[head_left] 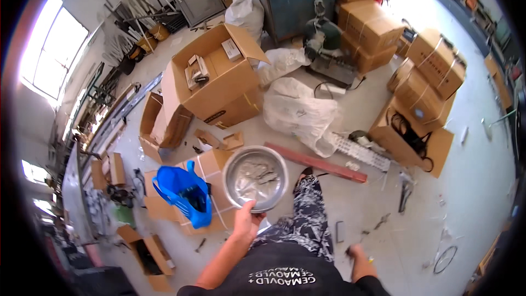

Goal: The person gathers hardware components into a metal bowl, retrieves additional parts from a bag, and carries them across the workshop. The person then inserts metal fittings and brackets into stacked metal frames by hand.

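Note:
My left hand (251,222) grips the near rim of a round metal basin (230,180), thumb over the edge. A clear plastic bag (255,178) with small greyish pieces lies in the basin; I cannot make out their kind. Just left of it, a bright blue tote bag (181,183) with dark contents sits on a flat, strapped cardboard box (219,200). Low at my right side is my right hand (355,251), its fingers too hidden to read. Nothing in it can be made out.
Ahead stands a large open carton (230,96) with small boxes inside. A red metal bar (318,163) and a white plastic sack (298,111) lie beyond my foot. Stacked cartons (372,27) and an open box with black cables (408,137) are on the right.

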Tool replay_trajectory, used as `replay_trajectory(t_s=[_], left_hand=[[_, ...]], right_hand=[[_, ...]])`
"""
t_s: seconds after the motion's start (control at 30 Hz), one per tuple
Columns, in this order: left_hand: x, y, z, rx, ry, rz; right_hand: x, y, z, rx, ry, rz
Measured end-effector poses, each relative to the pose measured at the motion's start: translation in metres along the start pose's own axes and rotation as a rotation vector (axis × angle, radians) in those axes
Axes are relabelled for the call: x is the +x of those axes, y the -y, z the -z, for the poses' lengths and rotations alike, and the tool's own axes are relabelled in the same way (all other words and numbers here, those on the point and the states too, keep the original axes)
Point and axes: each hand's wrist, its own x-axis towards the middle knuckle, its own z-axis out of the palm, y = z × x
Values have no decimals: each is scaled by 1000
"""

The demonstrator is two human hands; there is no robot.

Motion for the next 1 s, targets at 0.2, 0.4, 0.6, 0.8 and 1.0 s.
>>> replay_trajectory(t_s=[0.2, 0.4, 0.6, 0.8, 1.0], left_hand=[[107, -16, -85, 143, 4, -22], [239, -10, -94, -23, -136, 118], [384, 45, -68, -93, -231, 283], [483, 97, -59, -106, -172, 464], [518, 58, -38, -94, -261, 446]], right_hand=[[180, -68, 279, 1247, -804, -135], [246, -7, 510, 1430, -572, 1], [391, -22, 463, 1744, -313, -267], [543, -140, 381, 2384, -458, -296], [580, 15, 477, 2567, -5, -28]])
